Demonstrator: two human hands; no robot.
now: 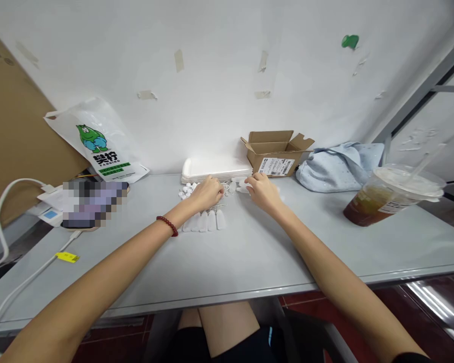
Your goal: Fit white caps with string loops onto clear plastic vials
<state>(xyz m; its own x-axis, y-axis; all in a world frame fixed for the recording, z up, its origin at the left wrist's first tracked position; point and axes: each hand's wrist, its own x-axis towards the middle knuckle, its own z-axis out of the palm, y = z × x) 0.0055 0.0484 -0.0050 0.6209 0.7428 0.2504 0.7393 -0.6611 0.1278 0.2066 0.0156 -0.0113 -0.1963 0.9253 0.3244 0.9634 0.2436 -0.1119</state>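
Note:
My left hand [209, 192] is closed above the table, its fingers curled together beside some thin white strings [227, 188]. What it pinches, if anything, is hidden. My right hand [264, 192] reaches to loose translucent white pieces [242, 185], its bent fingers slightly apart at their edge; nothing shows clearly in its grasp. Just below my left hand, several flat, rounded translucent tags [212, 221] lie side by side in a row, with strings at their tops. Small white pieces [187, 190] sit in a heap to the left of that hand, partly covered by it.
Behind my hands lies a white stack [215, 169] of flat trays or sheets. An open cardboard box [276, 154], a light blue cloth bag [338, 166] and a tilted-looking drink cup [386, 196] are rightward. Leftward are a phone [98, 204], white cable [66, 244] and plastic bag [98, 141].

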